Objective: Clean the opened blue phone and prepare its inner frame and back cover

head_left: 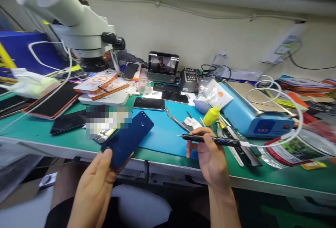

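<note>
The left hand [101,172] grips the near end of a dark blue, glossy, flat rectangular phone [130,138], thumb pressed along its left edge, other fingers curled underneath with the tips showing at the right edge. The phone is tilted above the desk's front edge, back side up; a round spot and small lens marks show toward its far end, beyond the fingers.

To its right, the right hand [214,158] pinches a slim black pen-shaped electric screwdriver [196,138] between thumb and fingers, its thin metal bit pointing left, blue lights on the barrel, a white cable at the rear.

At far right stands a clear plastic tub with a red band and printed label [294,147]; its contents cannot be made out. Beyond the right hand, a bright yellow bottle [211,116] leans, its filling hidden. Farther back are a crumpled clear plastic bag [207,89] and a small clear glass jar [144,86], contents unclear.
</note>
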Tool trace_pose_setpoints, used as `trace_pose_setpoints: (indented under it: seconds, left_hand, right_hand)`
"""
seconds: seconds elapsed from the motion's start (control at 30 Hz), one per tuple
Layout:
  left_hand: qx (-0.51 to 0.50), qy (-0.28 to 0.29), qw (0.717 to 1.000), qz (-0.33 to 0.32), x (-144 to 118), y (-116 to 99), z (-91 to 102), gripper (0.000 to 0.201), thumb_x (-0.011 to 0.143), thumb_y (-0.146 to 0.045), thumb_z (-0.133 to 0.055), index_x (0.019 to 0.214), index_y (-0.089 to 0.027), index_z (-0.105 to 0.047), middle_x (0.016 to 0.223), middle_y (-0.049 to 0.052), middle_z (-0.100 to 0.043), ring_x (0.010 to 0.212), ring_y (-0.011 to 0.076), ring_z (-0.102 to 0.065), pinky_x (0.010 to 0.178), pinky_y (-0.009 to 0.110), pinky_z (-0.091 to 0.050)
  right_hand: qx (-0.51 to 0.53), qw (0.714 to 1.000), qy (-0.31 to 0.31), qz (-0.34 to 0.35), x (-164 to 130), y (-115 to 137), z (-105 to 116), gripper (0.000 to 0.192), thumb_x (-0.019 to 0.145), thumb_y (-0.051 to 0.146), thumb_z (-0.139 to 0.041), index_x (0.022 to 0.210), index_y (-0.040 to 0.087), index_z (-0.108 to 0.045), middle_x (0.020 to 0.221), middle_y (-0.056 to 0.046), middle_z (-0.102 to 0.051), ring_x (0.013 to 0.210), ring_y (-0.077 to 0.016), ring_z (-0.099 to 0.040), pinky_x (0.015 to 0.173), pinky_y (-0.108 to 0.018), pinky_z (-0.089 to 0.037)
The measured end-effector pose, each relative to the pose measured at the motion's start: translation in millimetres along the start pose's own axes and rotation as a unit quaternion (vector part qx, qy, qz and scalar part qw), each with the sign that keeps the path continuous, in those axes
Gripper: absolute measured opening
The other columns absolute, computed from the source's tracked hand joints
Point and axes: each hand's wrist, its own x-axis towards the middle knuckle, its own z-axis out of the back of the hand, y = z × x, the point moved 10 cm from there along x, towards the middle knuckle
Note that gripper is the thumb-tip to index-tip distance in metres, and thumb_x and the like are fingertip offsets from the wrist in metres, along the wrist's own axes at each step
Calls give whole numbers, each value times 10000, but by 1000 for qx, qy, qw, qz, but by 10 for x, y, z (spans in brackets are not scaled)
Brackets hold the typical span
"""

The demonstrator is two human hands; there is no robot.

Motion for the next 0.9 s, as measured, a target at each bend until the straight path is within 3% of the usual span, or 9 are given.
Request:
trace_pose_setpoints:
  seconds: [0.17, 0.27, 0.37, 0.47, 0.6, 0.7, 0.8, 0.9]
  left_hand:
    - [-47, 22, 999, 8, -95, -76, -145, 542, 843, -566, -888, 1254, -237, -756, 1271, 77, -802, 1297, 285, -734, 1081, 394, -674]
    - [-64, 29, 997, 18, -138, -81, -168, 494, 863, -525, -879, 1247, -244, -748, 1291, 82, -794, 1317, 297, -724, 1080, 438, -681]
    - [-74, 36, 996, 37, -155, -52, -178, 601, 790, -539, -935, 1269, -243, -728, 1294, 93, -791, 1292, 321, -736, 1044, 463, -698]
    - [-71, 36, 995, 56, -162, -16, -170, 723, 711, -546, -981, 1307, -244, -705, 1274, 101, -794, 1177, 310, -780, 929, 397, -723]
    - [-64, 32, 994, 82, -188, 38, -137, 849, 658, -501, -1008, 1393, -255, -662, 1227, 103, -799, 934, 228, -798, 748, 279, -690]
    - [-64, 46, 992, 102, -220, 82, -124, 952, 642, -483, -1024, 1476, -280, -615, 1232, 96, -790, 859, 183, -765, 747, 272, -680]
    - [-61, 60, 990, 114, -225, 126, -102, 919, 705, -444, -1008, 1516, -321, -592, 1271, 70, -777, 894, 155, -757, 787, 243, -670]
    - [-56, 63, 990, 113, -181, 171, -67, 878, 738, -424, -1000, 1516, -341, -600, 1254, 50, -785, 935, 145, -766, 826, 220, -663]
  right_hand:
    - [-1, 1000, -10, -5, 40, 11, 13, 320, 1047, 464, -691, 1025, 145, -711, 970, -34, -698, 771, -126, -687, 563, -225, -580]
    - [-1, 1000, -24, 1, 49, 42, 49, 315, 1019, 462, -710, 977, 150, -709, 973, -27, -689, 727, -119, -677, 549, -240, -588]
    - [-8, 999, -32, 4, 52, 58, 65, 314, 1010, 463, -710, 972, 152, -715, 967, -26, -683, 720, -120, -676, 536, -243, -590]
    - [-21, 999, -34, 2, 52, 54, 58, 322, 1009, 469, -713, 985, 148, -726, 970, -35, -686, 747, -128, -684, 522, -230, -579]
    - [-36, 999, -35, 0, 51, 56, 42, 350, 1003, 499, -720, 979, 150, -727, 953, -35, -693, 740, -125, -679, 517, -222, -570]
    - [-50, 998, -39, -5, 52, 55, 41, 363, 990, 514, -736, 984, 152, -725, 942, -38, -705, 737, -128, -680, 517, -223, -566]
    - [-60, 997, -51, -10, 54, 55, 63, 415, 997, 565, -722, 995, 150, -723, 926, -41, -712, 734, -132, -684, 518, -226, -561]
    - [-63, 995, -72, -12, 56, 45, 103, 498, 1032, 645, -653, 995, 153, -713, 760, 11, -653, 626, -107, -629, 505, -220, -532]
